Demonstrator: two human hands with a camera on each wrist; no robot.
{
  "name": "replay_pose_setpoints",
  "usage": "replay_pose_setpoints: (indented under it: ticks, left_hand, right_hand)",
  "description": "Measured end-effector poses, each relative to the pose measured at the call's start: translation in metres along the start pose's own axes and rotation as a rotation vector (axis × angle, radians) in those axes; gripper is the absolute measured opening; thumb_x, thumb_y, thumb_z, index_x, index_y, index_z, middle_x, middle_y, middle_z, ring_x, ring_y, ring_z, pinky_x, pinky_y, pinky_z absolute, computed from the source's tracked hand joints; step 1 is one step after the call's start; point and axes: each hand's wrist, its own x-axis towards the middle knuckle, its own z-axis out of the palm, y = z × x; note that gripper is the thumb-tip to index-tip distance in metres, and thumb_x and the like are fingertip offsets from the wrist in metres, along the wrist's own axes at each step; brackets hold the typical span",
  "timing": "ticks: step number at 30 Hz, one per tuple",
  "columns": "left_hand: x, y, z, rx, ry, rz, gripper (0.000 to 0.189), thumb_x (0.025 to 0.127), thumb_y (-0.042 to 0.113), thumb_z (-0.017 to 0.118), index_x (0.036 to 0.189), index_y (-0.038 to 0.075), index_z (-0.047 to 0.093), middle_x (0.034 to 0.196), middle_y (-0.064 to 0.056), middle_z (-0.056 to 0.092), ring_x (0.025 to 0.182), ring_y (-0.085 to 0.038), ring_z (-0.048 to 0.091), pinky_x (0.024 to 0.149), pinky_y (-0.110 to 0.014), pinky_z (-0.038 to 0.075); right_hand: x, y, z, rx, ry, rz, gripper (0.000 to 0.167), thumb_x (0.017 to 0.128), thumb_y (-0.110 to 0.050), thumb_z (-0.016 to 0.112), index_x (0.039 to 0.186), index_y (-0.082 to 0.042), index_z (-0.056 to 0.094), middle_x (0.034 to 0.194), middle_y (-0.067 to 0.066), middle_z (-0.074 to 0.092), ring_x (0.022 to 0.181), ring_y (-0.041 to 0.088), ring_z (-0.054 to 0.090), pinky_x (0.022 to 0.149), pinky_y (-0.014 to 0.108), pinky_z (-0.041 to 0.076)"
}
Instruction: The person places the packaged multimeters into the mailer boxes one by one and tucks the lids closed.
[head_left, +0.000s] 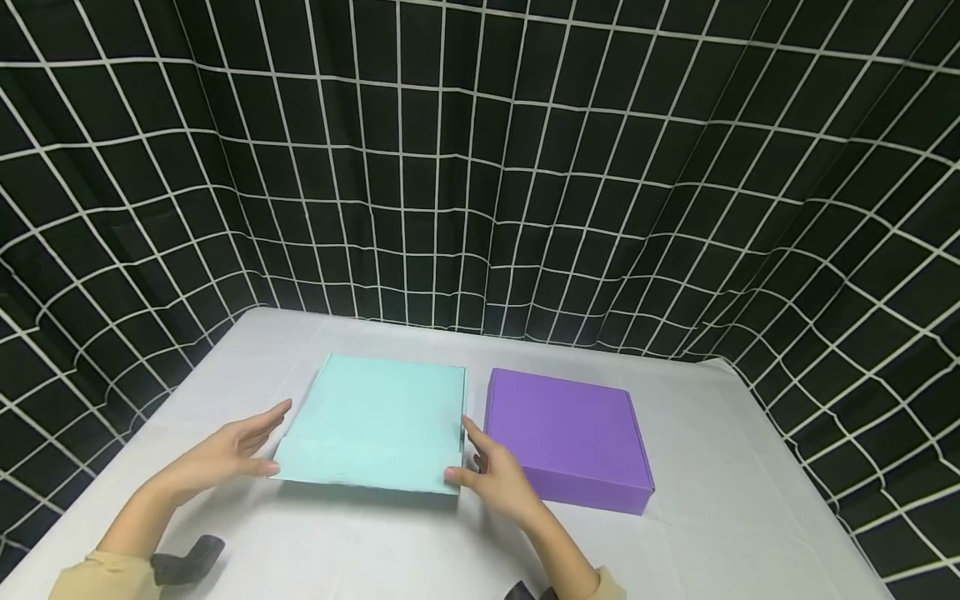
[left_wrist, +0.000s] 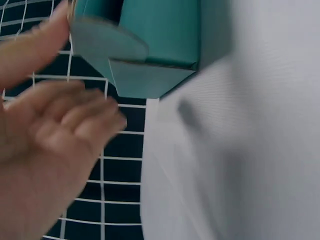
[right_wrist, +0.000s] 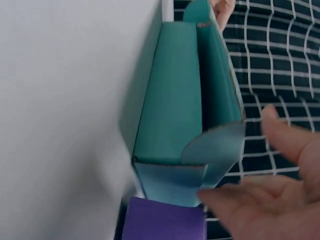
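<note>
A mint-green cardboard mailer box (head_left: pixel 386 408) lies on the white table, its lid's front flap (head_left: pixel 367 463) jutting toward me. Both wrist views show the lid slightly raised above the front wall (right_wrist: pixel 172 95), with a rounded side tab (right_wrist: pixel 217 145) sticking out. At the flap's front-left corner, the thumb of my left hand (head_left: pixel 213 457) touches the edge; the other fingers stretch out beside the box. My right hand (head_left: pixel 506 483) is by the front-right corner, fingers extended along the box's right side. In the right wrist view its thumb stands apart from the lid.
A closed purple box (head_left: pixel 573 437) sits just right of the green one, close to my right hand. White cloth (head_left: pixel 735 483) covers the table. Black curtains with a white grid (head_left: pixel 480 167) hang behind and along both sides.
</note>
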Motion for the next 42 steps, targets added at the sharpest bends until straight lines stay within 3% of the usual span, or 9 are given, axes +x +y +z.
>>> replay_pose_setpoints:
  ticks: [2,5,9,15,18,22,30,35,42]
  left_hand:
    - [0.008,-0.002,-0.005,-0.091,-0.099,0.03,0.092,0.085,0.008,0.071,0.151,-0.009,0.009,0.153,-0.037,0.003,0.136,-0.055,0.005,0.096,-0.003,0.03]
    - [0.018,-0.009,-0.011,-0.252,-0.234,0.077,0.098,0.083,0.0,0.069,0.148,-0.012,-0.003,0.15,-0.038,-0.012,0.145,-0.022,0.015,0.1,-0.004,0.029]
    - [0.026,-0.016,-0.013,-0.405,-0.326,0.085,0.105,0.08,-0.004,0.069,0.144,-0.014,-0.013,0.147,-0.035,-0.023,0.122,0.022,0.031,0.103,-0.005,0.028]
    - [0.031,-0.017,-0.011,-0.426,-0.347,0.018,0.109,0.078,-0.004,0.072,0.139,-0.021,-0.016,0.145,-0.041,-0.018,0.125,0.012,0.039,0.103,-0.01,0.034]
    - [0.032,-0.016,-0.008,-0.385,-0.32,-0.01,0.108,0.076,-0.005,0.073,0.139,-0.024,-0.013,0.145,-0.044,-0.01,0.14,-0.021,0.033,0.103,-0.014,0.039]
    - [0.032,-0.015,-0.001,-0.296,-0.242,-0.05,0.108,0.07,-0.007,0.072,0.141,-0.023,-0.007,0.147,-0.044,0.001,0.136,-0.055,0.013,0.102,-0.02,0.044]
    - [0.034,-0.013,0.011,-0.045,-0.065,-0.172,0.102,0.063,-0.009,0.074,0.14,-0.026,0.009,0.143,-0.044,0.023,0.132,-0.056,0.029,0.105,-0.049,0.04]
    - [0.038,-0.012,0.017,0.062,0.023,-0.243,0.102,0.06,-0.008,0.079,0.14,-0.025,0.018,0.14,-0.041,0.032,0.129,-0.053,0.037,0.103,-0.052,0.04]
    - [0.044,-0.009,0.028,0.16,0.194,-0.271,0.095,0.051,-0.012,0.079,0.134,-0.024,0.034,0.133,-0.038,0.042,0.12,-0.052,0.048,0.097,-0.052,0.045]
  right_hand:
    - [0.006,0.002,-0.001,0.079,-0.03,0.018,0.082,0.087,-0.013,0.073,0.151,0.005,0.025,0.154,0.029,0.02,0.139,0.047,0.023,0.112,0.055,0.027]
    - [0.012,0.003,0.0,0.149,-0.064,0.061,0.09,0.085,-0.007,0.074,0.153,0.005,0.016,0.158,0.025,0.01,0.144,0.042,0.012,0.116,0.052,0.02]
    - [0.016,0.004,0.002,0.245,-0.097,0.146,0.099,0.084,-0.004,0.073,0.152,0.007,0.002,0.158,0.027,0.001,0.144,0.043,0.01,0.117,0.051,0.017]
    - [0.017,0.005,0.003,0.266,-0.103,0.211,0.1,0.083,-0.001,0.072,0.147,0.016,-0.002,0.153,0.035,0.003,0.141,0.047,0.013,0.116,0.053,0.016]
    - [0.018,0.005,0.006,0.262,-0.091,0.189,0.097,0.082,0.004,0.072,0.144,0.021,0.0,0.152,0.037,0.004,0.141,0.047,0.014,0.116,0.052,0.017]
    - [0.018,0.007,0.013,0.227,-0.049,0.161,0.096,0.079,0.009,0.072,0.142,0.024,0.001,0.15,0.039,0.007,0.14,0.048,0.017,0.114,0.051,0.024]
    - [0.017,0.005,0.024,-0.025,0.075,0.171,0.095,0.076,0.001,0.079,0.143,0.023,0.015,0.148,0.037,0.025,0.137,0.047,0.028,0.11,0.054,0.031]
    - [0.016,0.005,0.029,-0.049,0.144,0.168,0.094,0.074,0.002,0.079,0.144,0.02,0.02,0.145,0.036,0.032,0.136,0.047,0.03,0.11,0.055,0.032]
    - [0.017,0.007,0.036,-0.09,0.229,0.088,0.086,0.068,0.009,0.08,0.137,0.024,0.031,0.136,0.04,0.042,0.125,0.049,0.045,0.096,0.045,0.048]
